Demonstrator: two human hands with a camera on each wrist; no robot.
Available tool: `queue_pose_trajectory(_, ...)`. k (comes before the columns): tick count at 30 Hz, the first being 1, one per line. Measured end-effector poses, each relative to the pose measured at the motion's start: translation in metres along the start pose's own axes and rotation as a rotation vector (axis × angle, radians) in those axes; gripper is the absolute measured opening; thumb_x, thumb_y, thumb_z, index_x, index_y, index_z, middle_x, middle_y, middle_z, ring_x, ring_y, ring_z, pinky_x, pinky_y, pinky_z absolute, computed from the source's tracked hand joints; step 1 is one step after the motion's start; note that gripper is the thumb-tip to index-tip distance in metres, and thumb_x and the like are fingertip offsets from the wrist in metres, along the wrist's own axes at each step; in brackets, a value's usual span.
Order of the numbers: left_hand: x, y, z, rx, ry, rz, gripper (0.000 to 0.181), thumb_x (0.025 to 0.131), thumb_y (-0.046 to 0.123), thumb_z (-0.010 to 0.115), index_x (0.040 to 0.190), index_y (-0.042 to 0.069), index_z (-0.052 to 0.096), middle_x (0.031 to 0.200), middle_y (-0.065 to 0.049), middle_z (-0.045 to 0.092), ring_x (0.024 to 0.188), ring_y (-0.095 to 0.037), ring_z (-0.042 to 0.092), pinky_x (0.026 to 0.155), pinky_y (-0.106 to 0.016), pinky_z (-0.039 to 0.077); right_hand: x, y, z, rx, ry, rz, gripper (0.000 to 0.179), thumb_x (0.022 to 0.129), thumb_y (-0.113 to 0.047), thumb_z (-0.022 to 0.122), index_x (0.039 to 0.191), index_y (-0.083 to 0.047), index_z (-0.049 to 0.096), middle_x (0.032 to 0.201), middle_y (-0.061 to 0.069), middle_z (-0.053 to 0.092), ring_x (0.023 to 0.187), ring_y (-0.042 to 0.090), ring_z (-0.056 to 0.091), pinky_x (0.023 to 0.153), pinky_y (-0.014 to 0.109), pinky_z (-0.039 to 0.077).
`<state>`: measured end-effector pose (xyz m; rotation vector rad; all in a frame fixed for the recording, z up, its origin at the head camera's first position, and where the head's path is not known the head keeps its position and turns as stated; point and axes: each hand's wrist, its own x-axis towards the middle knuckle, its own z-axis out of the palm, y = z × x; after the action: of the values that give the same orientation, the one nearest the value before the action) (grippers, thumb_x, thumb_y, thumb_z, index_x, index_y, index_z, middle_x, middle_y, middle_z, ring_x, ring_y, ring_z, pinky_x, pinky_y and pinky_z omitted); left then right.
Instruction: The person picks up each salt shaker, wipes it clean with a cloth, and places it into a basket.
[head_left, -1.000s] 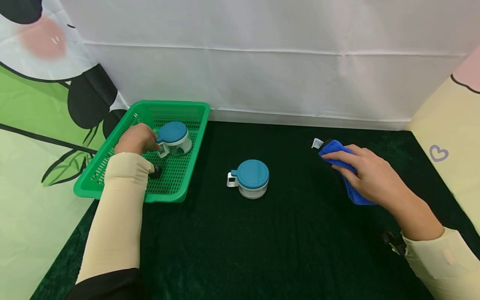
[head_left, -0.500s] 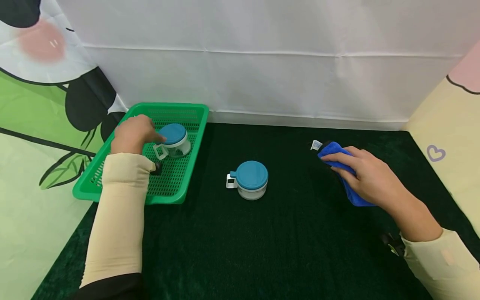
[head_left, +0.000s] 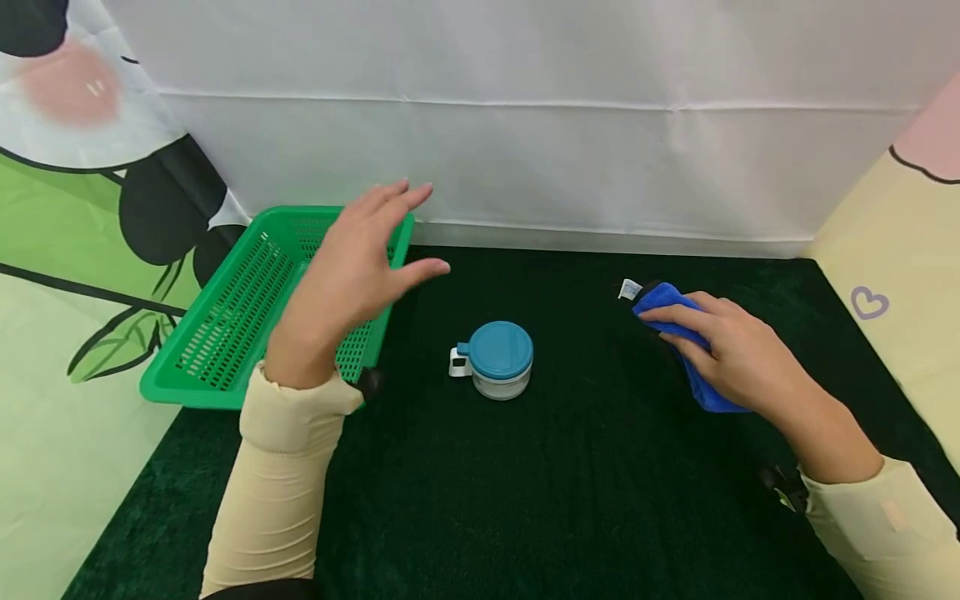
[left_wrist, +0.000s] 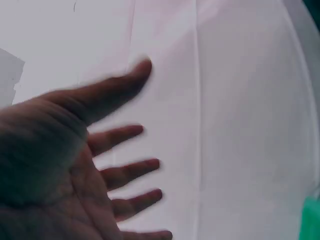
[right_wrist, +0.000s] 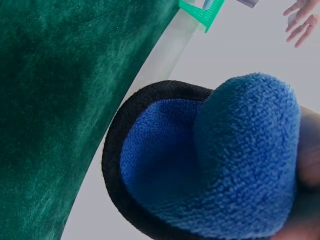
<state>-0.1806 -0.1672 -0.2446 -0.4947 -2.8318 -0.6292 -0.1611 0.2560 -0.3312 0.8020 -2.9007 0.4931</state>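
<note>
My left hand [head_left: 348,267] is raised above the right side of the green basket [head_left: 225,321], fingers spread and thumb out, holding nothing. The left wrist view confirms the bare palm and separated fingers [left_wrist: 127,172]. In the head view that hand covers the spot where a blue-lidded jar stood in the basket. On the dark green cloth, right of the basket, stands a clear jar with a blue lid [head_left: 501,350] and a white handle on its left. My right hand [head_left: 738,354] grips a folded blue cloth [head_left: 708,392]; its dark edging [right_wrist: 112,165] shows in the right wrist view.
A dark green velvety cloth [head_left: 570,492] covers the table. White fabric [head_left: 540,167] hangs behind it. Printed panels flank both sides, with a cartoon figure [head_left: 82,92] at left and a small heart [head_left: 870,302] at right.
My left hand has let go of the jar in the basket, lifted, moved right and spread its fingers. The right hand and blue cloth have stayed put.
</note>
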Motion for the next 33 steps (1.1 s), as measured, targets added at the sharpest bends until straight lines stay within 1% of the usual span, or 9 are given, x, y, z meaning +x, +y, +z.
queue_pose_trajectory(3, -0.007, 0.009, 0.021, -0.029, 0.004, 0.112, 0.092, 0.089, 0.044, 0.082, 0.163, 0.023, 0.032, 0.17, -0.009, 0.02, 0.156, -0.035, 0.012, 0.123, -0.06, 0.014, -0.001, 0.0, 0.002, 0.007, 0.002, 0.001, 0.036, 0.106, -0.019, 0.061, 0.141, -0.027, 0.061, 0.136, 0.018, 0.057, 0.115, 0.042, 0.055, 0.085, 0.071, 0.049)
queue_pose_trajectory(5, -0.012, 0.013, 0.036, -0.052, -0.022, 0.155, 0.097, 0.087, 0.045, 0.084, 0.164, 0.026, 0.029, 0.171, -0.006, 0.016, 0.157, -0.034, 0.008, 0.122, -0.062, 0.014, -0.002, 0.001, 0.003, 0.008, 0.009, -0.004, 0.036, 0.105, -0.018, 0.061, 0.141, -0.027, 0.061, 0.135, 0.017, 0.058, 0.114, 0.041, 0.056, 0.085, 0.07, 0.049)
queue_pose_trajectory(8, -0.02, 0.016, 0.06, -0.078, -0.089, 0.19, 0.101, 0.086, 0.043, 0.085, 0.165, 0.028, 0.023, 0.172, -0.006, 0.01, 0.157, -0.036, 0.006, 0.121, -0.063, 0.017, -0.003, 0.001, 0.004, 0.014, 0.011, -0.006, 0.036, 0.105, -0.018, 0.061, 0.141, -0.027, 0.061, 0.135, 0.017, 0.058, 0.114, 0.041, 0.056, 0.085, 0.07, 0.049)
queue_pose_trajectory(12, -0.03, 0.014, 0.095, -0.088, -0.198, 0.184, 0.109, 0.086, 0.042, 0.085, 0.167, 0.029, 0.014, 0.172, -0.01, 0.003, 0.156, -0.041, 0.008, 0.12, -0.062, 0.023, -0.004, 0.0, 0.005, 0.018, 0.009, -0.007, 0.037, 0.105, -0.018, 0.061, 0.141, -0.027, 0.061, 0.135, 0.017, 0.058, 0.114, 0.041, 0.056, 0.086, 0.07, 0.049)
queue_pose_trajectory(17, -0.038, 0.005, 0.126, -0.08, -0.296, 0.111, 0.12, 0.083, 0.04, 0.089, 0.166, 0.033, 0.002, 0.172, -0.011, -0.001, 0.155, -0.044, 0.01, 0.119, -0.062, 0.023, -0.004, -0.001, 0.007, 0.022, 0.0, -0.005, 0.036, 0.106, -0.018, 0.061, 0.141, -0.027, 0.061, 0.135, 0.018, 0.058, 0.115, 0.041, 0.056, 0.087, 0.07, 0.049)
queue_pose_trajectory(21, -0.041, -0.004, 0.136, -0.098, -0.343, 0.066, 0.123, 0.084, 0.032, 0.089, 0.166, 0.029, -0.002, 0.172, -0.013, 0.001, 0.155, -0.042, 0.012, 0.12, -0.059, 0.024, -0.005, -0.001, 0.008, 0.031, -0.011, -0.002, 0.036, 0.106, -0.018, 0.061, 0.141, -0.027, 0.061, 0.134, 0.017, 0.058, 0.114, 0.041, 0.056, 0.087, 0.07, 0.049)
queue_pose_trajectory(24, -0.043, -0.012, 0.14, -0.1, -0.358, 0.054, 0.118, 0.087, 0.027, 0.087, 0.167, 0.024, 0.0, 0.171, -0.016, 0.007, 0.154, -0.039, 0.02, 0.12, -0.055, 0.028, -0.005, -0.001, 0.008, 0.038, -0.015, -0.004, 0.036, 0.106, -0.018, 0.06, 0.141, -0.027, 0.06, 0.134, 0.017, 0.058, 0.114, 0.041, 0.056, 0.088, 0.07, 0.048)
queue_pose_trajectory(31, -0.044, -0.026, 0.144, -0.14, -0.331, 0.041, 0.096, 0.096, 0.015, 0.076, 0.167, 0.022, 0.011, 0.165, -0.017, 0.03, 0.145, -0.033, 0.041, 0.114, -0.05, 0.04, -0.005, -0.001, 0.009, 0.04, -0.025, 0.002, 0.036, 0.106, -0.019, 0.06, 0.142, -0.027, 0.06, 0.136, 0.019, 0.057, 0.117, 0.043, 0.055, 0.091, 0.072, 0.047)
queue_pose_trajectory(33, -0.044, -0.028, 0.145, -0.152, -0.312, 0.035, 0.089, 0.097, 0.013, 0.073, 0.166, 0.02, 0.017, 0.16, -0.016, 0.041, 0.137, -0.03, 0.052, 0.109, -0.046, 0.046, -0.004, -0.001, 0.01, 0.039, -0.025, 0.002, 0.036, 0.106, -0.019, 0.06, 0.142, -0.027, 0.06, 0.136, 0.019, 0.057, 0.117, 0.042, 0.055, 0.091, 0.071, 0.047)
